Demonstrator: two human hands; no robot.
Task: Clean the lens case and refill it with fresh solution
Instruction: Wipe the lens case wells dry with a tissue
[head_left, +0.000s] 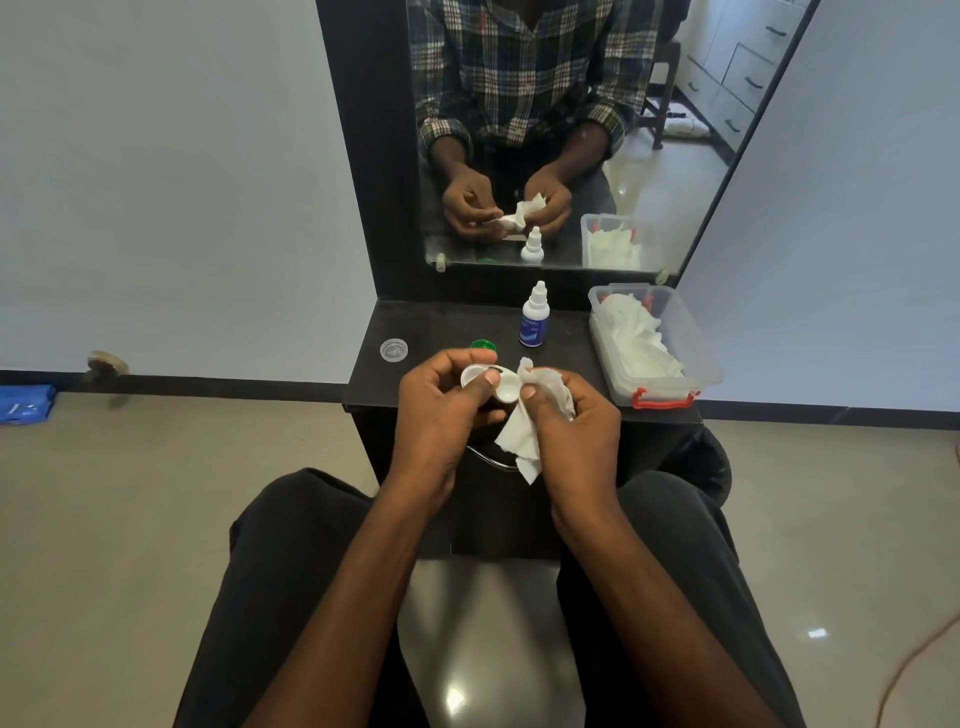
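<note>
Evidently mid-clean: left hand (447, 405) grips the open lens case (491, 384), right hand (566, 415) pinches a tissue (524, 436) against it; both caps are off, solution bottle (535, 319) just beyond the fingers, refilling not begun

I sit in a home dressing corner: a tall mirror (561, 130) in a dark frame stands over my small black bench (457, 322), white drawers (743, 78) show in its reflection, plain walls meet a glossy tiled floor (130, 519).
</note>
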